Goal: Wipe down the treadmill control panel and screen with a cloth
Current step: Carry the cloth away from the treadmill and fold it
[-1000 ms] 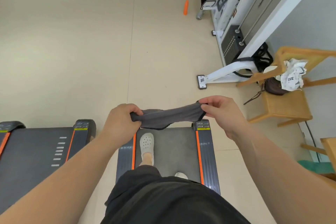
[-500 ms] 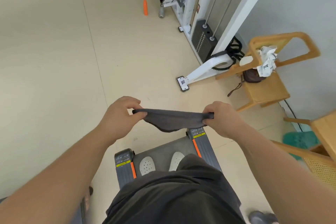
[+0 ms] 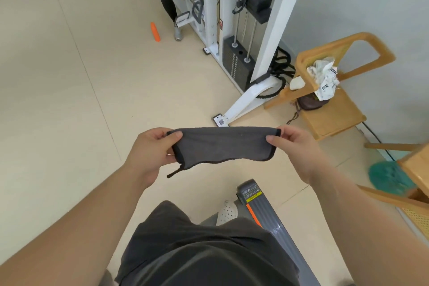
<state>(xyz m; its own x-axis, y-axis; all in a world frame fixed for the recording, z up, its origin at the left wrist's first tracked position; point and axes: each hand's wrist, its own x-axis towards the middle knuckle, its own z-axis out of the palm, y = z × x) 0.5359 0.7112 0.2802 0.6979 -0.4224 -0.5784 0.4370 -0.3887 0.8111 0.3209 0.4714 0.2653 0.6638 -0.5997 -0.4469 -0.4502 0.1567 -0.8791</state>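
The cloth [image 3: 224, 145] hangs in the air before the person, above the floor [image 3: 69, 100] just past the treadmill [image 3: 262, 206] end. The left hand [image 3: 151, 148] and right hand [image 3: 294, 144] each have their grip clamped on one end. Half a second ago it sagged bunched; now it is stretched flat and wider. The view has swung toward the weight machine [image 3: 232, 30] and chair [image 3: 332, 109], showing less treadmill.

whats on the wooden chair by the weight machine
A crumpled white bag lies over the chair arm, a dark pouch on the seat below it. The bag hides the pouch's top; their contents cannot be seen.
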